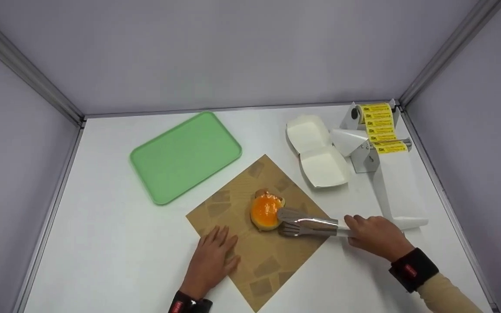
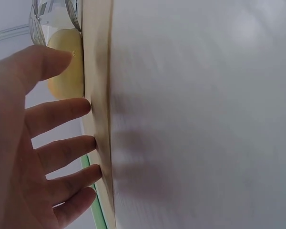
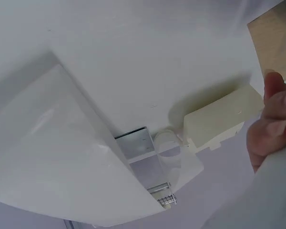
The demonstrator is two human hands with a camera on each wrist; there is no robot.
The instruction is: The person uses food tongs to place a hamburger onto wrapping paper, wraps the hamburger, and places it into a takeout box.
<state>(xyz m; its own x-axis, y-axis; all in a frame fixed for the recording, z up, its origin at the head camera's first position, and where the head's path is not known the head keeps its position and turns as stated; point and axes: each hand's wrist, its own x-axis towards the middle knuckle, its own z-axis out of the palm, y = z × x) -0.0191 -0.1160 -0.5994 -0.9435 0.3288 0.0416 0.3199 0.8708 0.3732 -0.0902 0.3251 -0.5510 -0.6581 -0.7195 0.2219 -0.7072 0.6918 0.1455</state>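
Observation:
On a square of brown printed paper [image 1: 222, 226] sits a round bun [image 1: 258, 224] topped with glossy orange sauce [image 1: 267, 209]. A brown piece peeks out at its far edge. My right hand [image 1: 376, 235] grips the white handle of metal tongs [image 1: 326, 227], whose tips reach the bun's right side. The left hand [image 1: 212, 260] lies at the paper's left edge, fingers spread. In the left wrist view, the fingertips of that left hand [image 2: 52, 129] are right at the paper, near the bun [image 2: 66, 86]. Only curled fingers of the right hand [image 3: 271, 126] show in the right wrist view.
A green tray [image 1: 185, 158] lies at the back left. Behind the paper, an open white clamshell box [image 1: 322, 167] stands beside a label dispenser [image 1: 365, 156] with a roll of yellow labels [image 1: 379, 124]. White backing strip [image 1: 400, 187] trails from it close to the right hand. Walls enclose the table.

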